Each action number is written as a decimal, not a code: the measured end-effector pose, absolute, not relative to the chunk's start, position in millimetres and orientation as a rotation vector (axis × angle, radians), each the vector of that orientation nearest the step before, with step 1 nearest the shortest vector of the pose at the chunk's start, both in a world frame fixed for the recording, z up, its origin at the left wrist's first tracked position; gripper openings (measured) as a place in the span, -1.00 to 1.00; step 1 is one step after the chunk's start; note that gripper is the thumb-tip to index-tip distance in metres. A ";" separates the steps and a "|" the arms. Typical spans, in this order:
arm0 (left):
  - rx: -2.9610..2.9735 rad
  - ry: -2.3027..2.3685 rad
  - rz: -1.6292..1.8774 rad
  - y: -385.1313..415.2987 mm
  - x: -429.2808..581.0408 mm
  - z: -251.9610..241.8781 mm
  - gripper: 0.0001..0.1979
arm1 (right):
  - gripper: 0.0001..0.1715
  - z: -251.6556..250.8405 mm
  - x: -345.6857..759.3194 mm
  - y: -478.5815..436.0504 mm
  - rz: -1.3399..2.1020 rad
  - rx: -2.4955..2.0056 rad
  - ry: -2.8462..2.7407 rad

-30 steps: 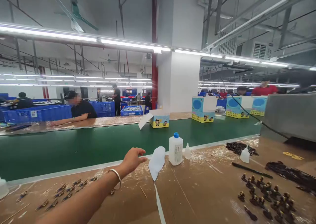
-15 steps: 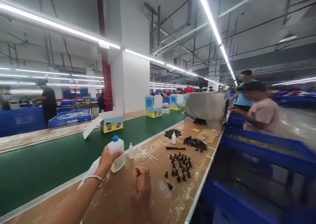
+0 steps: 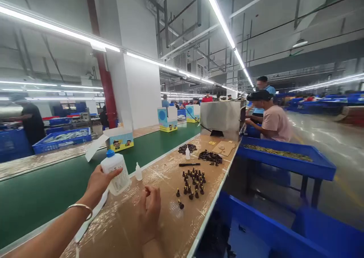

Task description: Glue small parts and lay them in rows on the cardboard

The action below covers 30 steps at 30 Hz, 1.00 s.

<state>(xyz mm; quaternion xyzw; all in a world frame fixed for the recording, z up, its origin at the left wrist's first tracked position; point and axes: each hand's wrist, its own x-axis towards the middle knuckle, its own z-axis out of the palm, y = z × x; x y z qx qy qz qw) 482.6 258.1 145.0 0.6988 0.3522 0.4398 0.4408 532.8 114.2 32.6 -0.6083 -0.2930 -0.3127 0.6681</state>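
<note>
My left hand, with a bangle at its wrist, is closed around a translucent white bottle with a blue cap. The bottle leans a little to the left. My right hand hovers low over the brown-covered table, its fingers curled in; whatever may be inside them is hidden. Between and beyond my hands stands a small white dropper bottle. To the right of my right hand, several small dark pieces with yellow tips stand in a group, and one dark piece lies tipped over.
A black pen, a second dropper bottle and piles of dark parts lie farther back. A green conveyor carries printed boxes. Blue bins line the right side, near a seated co-worker in pink.
My view has turned right, so the scene sits farther left. The blue-capped bottle has gone from nearly upright to leaning left in my left hand. My right hand stays curled.
</note>
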 end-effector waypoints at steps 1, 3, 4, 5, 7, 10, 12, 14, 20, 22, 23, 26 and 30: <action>1.740 0.829 1.063 255.4 476.5 152.7 -0.43 | -0.69 32.5 533.0 112.9 -0.701 -1.373 -0.656; 1.747 0.746 1.026 250.1 459.1 168.8 -0.45 | -0.69 31.1 533.9 111.4 -0.693 -1.375 -0.658; 1.753 0.716 1.013 247.1 447.7 177.4 -0.46 | -0.68 29.9 534.7 111.5 -0.692 -1.373 -0.664; 1.761 0.691 1.001 243.5 434.5 186.3 -0.45 | -0.68 28.6 535.6 112.0 -0.688 -1.376 -0.672; 1.780 0.651 0.991 233.4 403.0 205.3 -0.44 | -0.67 26.2 537.2 114.0 -0.686 -1.375 -0.698; 1.806 0.662 0.973 210.4 344.7 232.4 -0.48 | -0.67 25.3 536.5 115.1 -0.695 -1.369 -0.745; 1.834 0.722 0.959 192.1 301.3 245.7 -0.52 | -0.65 26.5 533.7 114.1 -0.701 -1.360 -0.784; 1.875 0.808 0.933 172.8 258.1 253.5 -0.55 | -0.64 28.5 529.4 112.9 -0.698 -1.340 -0.823; 1.902 1.199 0.693 121.7 155.0 240.5 -0.57 | -0.56 41.2 500.7 115.7 -0.608 -1.253 -0.942; 1.836 1.323 0.633 113.5 129.7 225.8 -0.58 | -0.57 50.4 482.1 122.3 -0.551 -1.209 -1.016; 1.796 1.365 0.617 111.4 118.1 217.7 -0.57 | -0.58 55.8 471.1 127.6 -0.520 -1.182 -1.065; 1.735 1.417 0.534 109.8 88.1 194.1 -0.55 | -0.64 71.5 434.8 152.5 -0.431 -1.099 -1.213; 1.772 1.423 0.387 112.0 63.2 170.3 -0.56 | -0.70 82.2 390.9 195.8 -0.366 -1.040 -1.394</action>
